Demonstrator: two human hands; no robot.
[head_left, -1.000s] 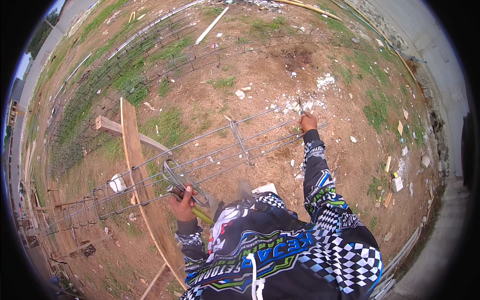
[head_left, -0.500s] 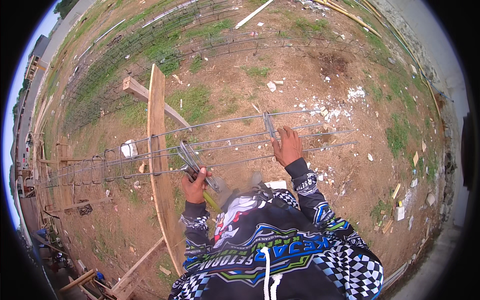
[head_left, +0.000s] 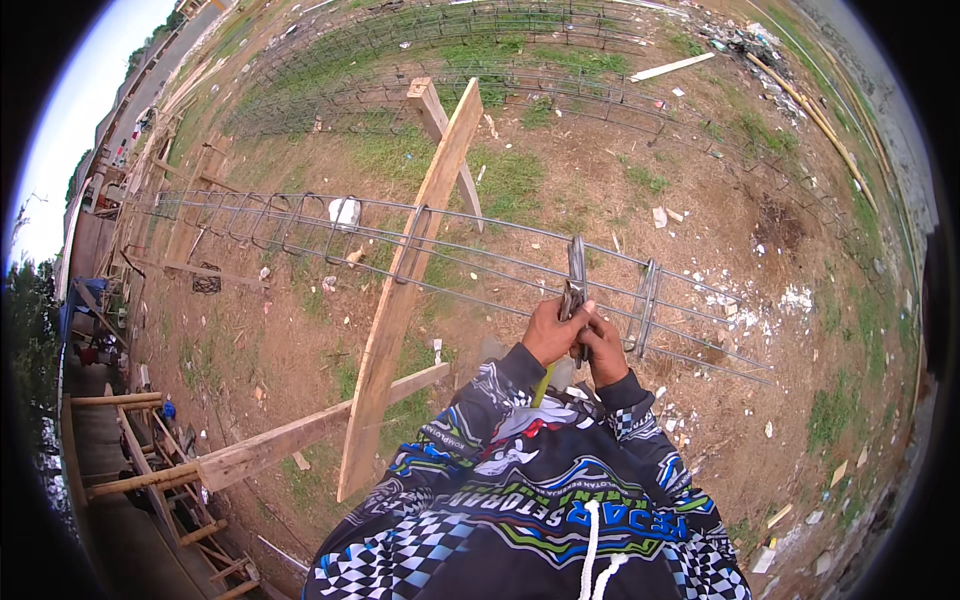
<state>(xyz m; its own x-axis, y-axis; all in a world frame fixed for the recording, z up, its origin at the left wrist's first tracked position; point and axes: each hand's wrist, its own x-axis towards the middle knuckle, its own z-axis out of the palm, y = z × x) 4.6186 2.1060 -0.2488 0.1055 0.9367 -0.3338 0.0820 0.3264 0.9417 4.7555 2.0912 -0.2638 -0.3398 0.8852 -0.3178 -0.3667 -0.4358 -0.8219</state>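
Observation:
Several long steel rebar rods run side by side in front of me, with square wire stirrups around them farther left. My left hand is closed around a bundle of stirrups standing across the rods. Against it, my right hand is closed on the near end of the same bundle; its fingertips are partly hidden. Just right of my hands, a second bunch of stirrups sits around the rods. Below my left hand shows a yellow-green strip, its kind unclear.
A wooden plank crosses under the rods, with a wooden beam meeting it at lower left. Finished rebar cages lie on the grass at the back. White debris is scattered at right. Timber framing stands at far left.
My left hand has carried its stirrup bundle rightward along the rods. My right hand has left the other bunch and come to meet it. The view has shifted, moving the plank rightward.

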